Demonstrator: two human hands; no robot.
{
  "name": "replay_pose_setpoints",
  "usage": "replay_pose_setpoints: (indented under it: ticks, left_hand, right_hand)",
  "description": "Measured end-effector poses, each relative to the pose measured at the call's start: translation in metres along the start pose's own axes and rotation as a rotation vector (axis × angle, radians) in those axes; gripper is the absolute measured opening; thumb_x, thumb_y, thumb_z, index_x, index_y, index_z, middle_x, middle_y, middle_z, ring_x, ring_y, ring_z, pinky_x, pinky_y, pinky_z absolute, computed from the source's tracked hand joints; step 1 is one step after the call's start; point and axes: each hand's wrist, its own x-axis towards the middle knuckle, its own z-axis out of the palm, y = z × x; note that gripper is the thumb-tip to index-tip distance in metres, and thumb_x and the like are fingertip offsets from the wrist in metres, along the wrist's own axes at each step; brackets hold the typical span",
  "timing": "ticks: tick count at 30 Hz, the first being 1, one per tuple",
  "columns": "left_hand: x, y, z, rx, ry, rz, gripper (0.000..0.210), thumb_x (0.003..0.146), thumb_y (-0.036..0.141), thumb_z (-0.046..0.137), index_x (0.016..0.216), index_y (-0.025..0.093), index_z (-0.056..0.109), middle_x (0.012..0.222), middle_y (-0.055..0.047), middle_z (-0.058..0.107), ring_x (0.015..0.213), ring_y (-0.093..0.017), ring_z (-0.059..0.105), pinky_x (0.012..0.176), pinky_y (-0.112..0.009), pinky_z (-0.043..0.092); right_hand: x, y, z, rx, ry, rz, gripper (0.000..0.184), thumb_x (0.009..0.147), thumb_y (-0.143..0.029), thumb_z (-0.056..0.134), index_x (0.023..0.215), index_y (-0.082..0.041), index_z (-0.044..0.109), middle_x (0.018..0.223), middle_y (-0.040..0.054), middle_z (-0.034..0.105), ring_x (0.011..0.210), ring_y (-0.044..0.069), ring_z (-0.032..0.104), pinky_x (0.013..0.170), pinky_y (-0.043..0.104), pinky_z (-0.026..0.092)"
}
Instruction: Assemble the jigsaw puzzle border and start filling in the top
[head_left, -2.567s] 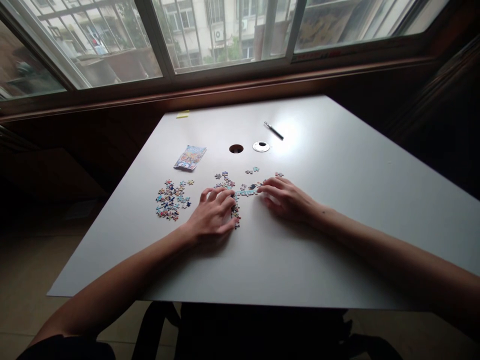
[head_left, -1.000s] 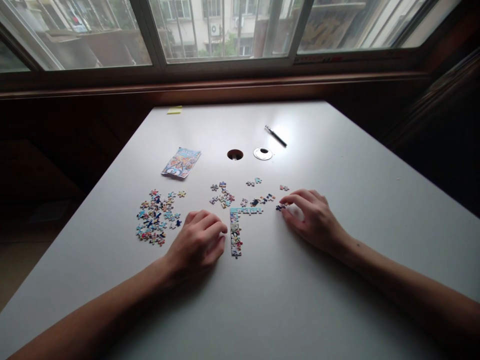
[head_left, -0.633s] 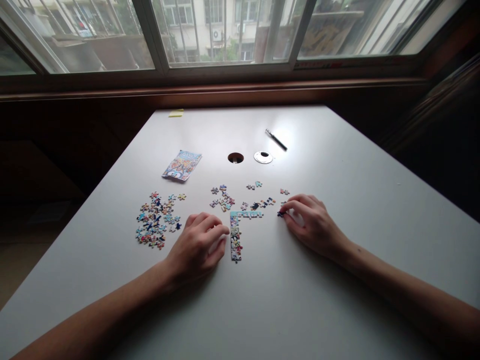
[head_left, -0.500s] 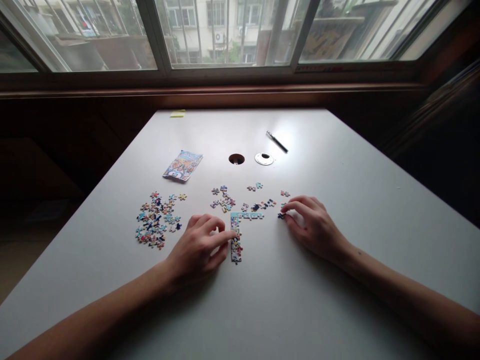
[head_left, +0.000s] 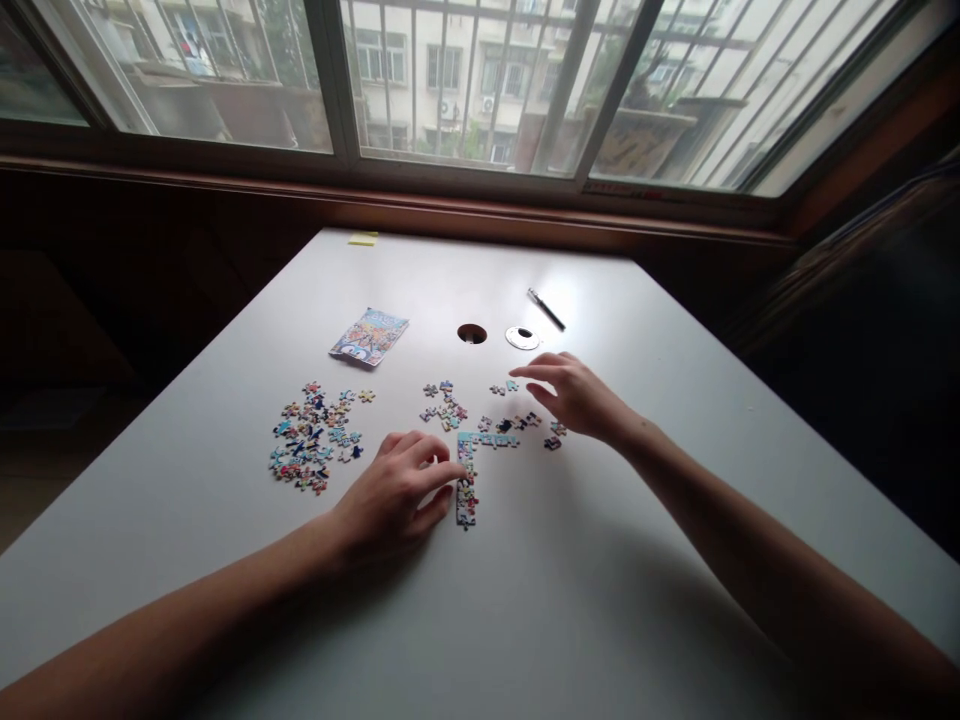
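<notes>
An L-shaped strip of joined jigsaw pieces (head_left: 466, 505) lies on the white table (head_left: 525, 620), one arm running toward me and a light-blue one to the right. My left hand (head_left: 401, 490) rests beside it, fingers apart, the index fingertip touching its left side. My right hand (head_left: 571, 395) hovers open, thumb and index apart, near a light-blue puzzle piece (head_left: 512, 386). Below that hand lie loose dark and multicoloured pieces (head_left: 553, 442). A small cluster of pieces (head_left: 450, 410) sits just beyond the strip, and a larger pile of pieces (head_left: 309, 440) spreads to the left.
Farther back lie a colourful printed packet (head_left: 371, 337), a round cable hole (head_left: 472, 334), its metal cover (head_left: 523, 338) and a dark pen (head_left: 546, 309). A yellow sticky note (head_left: 363, 239) is near the far edge, below a barred window (head_left: 465, 90).
My right hand has lifted off the dark piece at the right and moved left and away from me. The left hand stays at the strip. The camera view has tilted slightly.
</notes>
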Motion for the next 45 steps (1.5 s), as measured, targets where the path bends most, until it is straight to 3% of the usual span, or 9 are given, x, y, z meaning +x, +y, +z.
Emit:
replay_pose_setpoints:
  ticks: [7, 13, 16, 22, 26, 33, 35, 40, 45]
  left_hand:
    - [-0.002, -0.003, 0.001, -0.028, 0.022, 0.007, 0.024, 0.091, 0.017, 0.055, 0.112, 0.026, 0.065, 0.105, -0.005, 0.06, 0.101, -0.021, 0.053, 0.092, -0.039, 0.038]
    - [-0.003, -0.002, -0.001, -0.029, -0.014, 0.024, 0.024, 0.092, 0.02, 0.056, 0.114, 0.026, 0.064, 0.111, -0.006, 0.061, 0.106, -0.023, 0.054, 0.095, -0.04, 0.038]
    - [-0.003, -0.002, -0.002, -0.028, -0.023, 0.037, 0.026, 0.092, 0.021, 0.056, 0.116, 0.026, 0.064, 0.118, -0.006, 0.061, 0.112, -0.024, 0.053, 0.099, -0.041, 0.038]
    - [-0.003, -0.001, -0.003, -0.001, -0.046, 0.056, 0.032, 0.093, 0.024, 0.055, 0.124, 0.028, 0.062, 0.132, -0.005, 0.059, 0.125, -0.026, 0.048, 0.106, -0.042, 0.035]
    - [-0.003, 0.0, -0.004, 0.017, -0.079, 0.061, 0.033, 0.093, 0.026, 0.055, 0.125, 0.029, 0.062, 0.135, -0.005, 0.059, 0.128, -0.026, 0.048, 0.107, -0.042, 0.034]
    - [-0.003, -0.003, -0.004, 0.054, -0.085, 0.091, 0.038, 0.091, 0.027, 0.058, 0.129, 0.029, 0.062, 0.14, -0.005, 0.056, 0.13, -0.029, 0.047, 0.108, -0.044, 0.035]
    - [-0.003, -0.004, -0.004, 0.06, -0.092, 0.098, 0.04, 0.09, 0.027, 0.059, 0.13, 0.029, 0.061, 0.141, -0.006, 0.056, 0.131, -0.029, 0.047, 0.107, -0.045, 0.035]
    - [-0.002, -0.003, -0.004, 0.081, -0.108, 0.107, 0.044, 0.089, 0.026, 0.06, 0.133, 0.029, 0.06, 0.143, -0.006, 0.055, 0.132, -0.03, 0.047, 0.108, -0.045, 0.035]
    - [-0.002, -0.003, -0.005, 0.092, -0.148, 0.107, 0.043, 0.09, 0.029, 0.06, 0.133, 0.03, 0.06, 0.146, -0.004, 0.053, 0.134, -0.03, 0.046, 0.109, -0.046, 0.033]
  right_hand:
    - [0.006, 0.016, 0.03, 0.075, -0.018, 0.014, 0.027, 0.096, -0.023, 0.046, 0.108, -0.017, 0.07, 0.104, 0.0122, 0.065, 0.09, 0.02, 0.062, 0.082, 0.035, 0.051]
    - [0.003, 0.02, 0.026, 0.105, 0.0, 0.125, 0.012, 0.087, -0.03, 0.06, 0.088, -0.018, 0.064, 0.085, 0.0056, 0.064, 0.068, 0.015, 0.057, 0.064, 0.03, 0.047]
    - [0.003, 0.018, 0.024, 0.212, 0.004, 0.191, 0.013, 0.084, -0.028, 0.061, 0.093, -0.02, 0.067, 0.075, 0.0014, 0.065, 0.063, 0.014, 0.057, 0.062, 0.029, 0.046]
    - [0.002, 0.009, 0.001, 0.422, -0.147, 0.375, 0.019, 0.078, -0.033, 0.067, 0.091, -0.02, 0.072, 0.077, 0.0029, 0.072, 0.07, 0.017, 0.066, 0.064, 0.029, 0.051]
    - [0.0, 0.0, -0.019, 0.457, -0.463, 0.321, 0.017, 0.075, -0.031, 0.069, 0.089, -0.021, 0.072, 0.082, 0.0033, 0.074, 0.073, 0.018, 0.068, 0.061, 0.027, 0.051]
    - [-0.001, -0.015, -0.02, 0.449, -0.629, 0.24, 0.015, 0.076, -0.022, 0.061, 0.084, -0.022, 0.074, 0.074, -0.0001, 0.073, 0.067, 0.016, 0.066, 0.06, 0.025, 0.047]
    - [-0.002, -0.019, -0.017, 0.428, -0.646, 0.228, 0.015, 0.077, -0.022, 0.06, 0.084, -0.022, 0.073, 0.069, -0.0005, 0.072, 0.062, 0.015, 0.064, 0.059, 0.024, 0.047]
    - [-0.002, -0.025, -0.011, 0.299, -0.544, 0.142, 0.01, 0.077, -0.02, 0.064, 0.079, -0.022, 0.073, 0.075, -0.0006, 0.073, 0.066, 0.014, 0.064, 0.061, 0.024, 0.045]
    - [-0.003, -0.028, -0.01, 0.304, -0.526, 0.161, 0.013, 0.078, -0.017, 0.063, 0.081, -0.023, 0.074, 0.071, -0.0017, 0.072, 0.062, 0.013, 0.063, 0.061, 0.024, 0.044]
